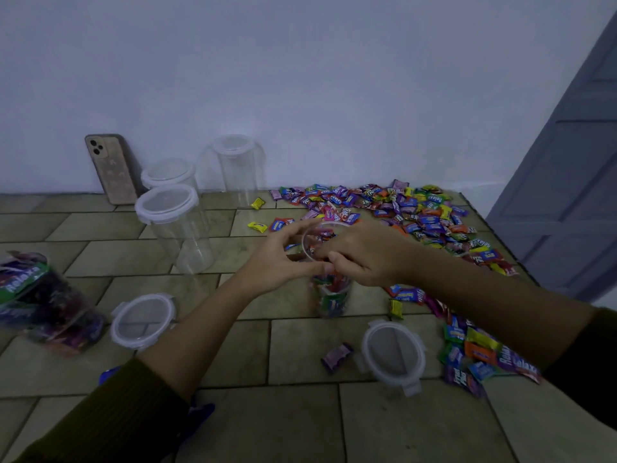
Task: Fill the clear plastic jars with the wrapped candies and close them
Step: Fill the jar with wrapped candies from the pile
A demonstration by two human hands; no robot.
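Found the open clear cylindrical plastic jar (330,302) upright at mid-worktop, long axis vertical, mouth up, visibly part-filled; could not read the fill level near the rim behind the hands. Noted the left hand (280,259) curved round the jar's upper wall from the left, gripping and steadying it. Noted the right hand (364,255) at the mouth from the right, fingers curled over the opening, thumb outside the rim; could not tell whether it pinched anything, fingertips lost against the contents. Logged the loose heap of multicoloured wrapped candies (417,212) on the olive tile-patterned worktop (300,412), just behind and right of the jar, hence nearer the right hand than the left; judged the next scoop a short reach back and rightward from the mouth. Logged two round clear plastic snap-lock lids lying flat in front of the jar: left clear lid (143,320) beside the left forearm, right clear lid (394,352) beside the right forearm, both apart from the jar. Judged closing not yet due; judged either lid would need to be set level onto the upward-facing mouth. Saw three lidded empty clear jars (173,225) at back left, well apart from both hands.
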